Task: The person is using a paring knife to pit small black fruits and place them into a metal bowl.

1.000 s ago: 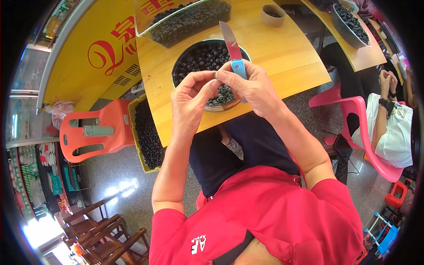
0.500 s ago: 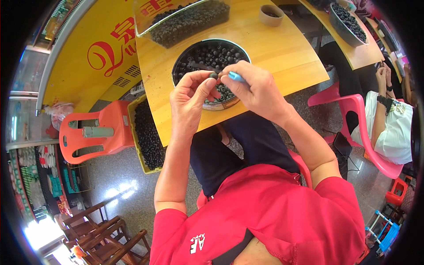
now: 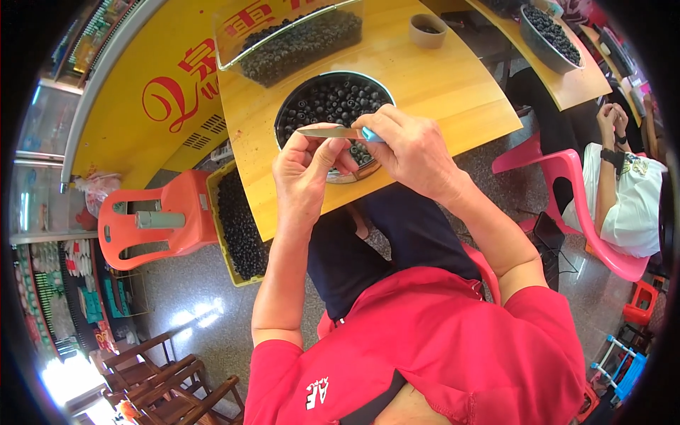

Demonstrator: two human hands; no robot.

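My right hand [image 3: 418, 150] grips a small knife [image 3: 322, 132] by its light blue handle, the blade pointing left. Its blade lies across the fingertips of my left hand [image 3: 301, 173], which are pinched together. The small dark round fruit in that pinch is largely hidden by blade and fingers now. Both hands are over the near side of a round bowl [image 3: 346, 177] on the table. Dark round fruits [image 3: 329, 99] fill the bowl, and several paler, greenish cut ones sit near its front edge.
On the wooden table [image 3: 453, 92] stand a clear tub [image 3: 301, 53] of dark fruits and a small beige cup [image 3: 427, 39]. A yellow crate [image 3: 221, 234] of fruits and an orange chair [image 3: 180, 219] are at left. Another person sits by a pink chair [image 3: 545, 166] at right.
The knife has turned from pointing away over the bowl to lying level across my left fingertips, covering the fruit that showed there. The view has shifted slightly.
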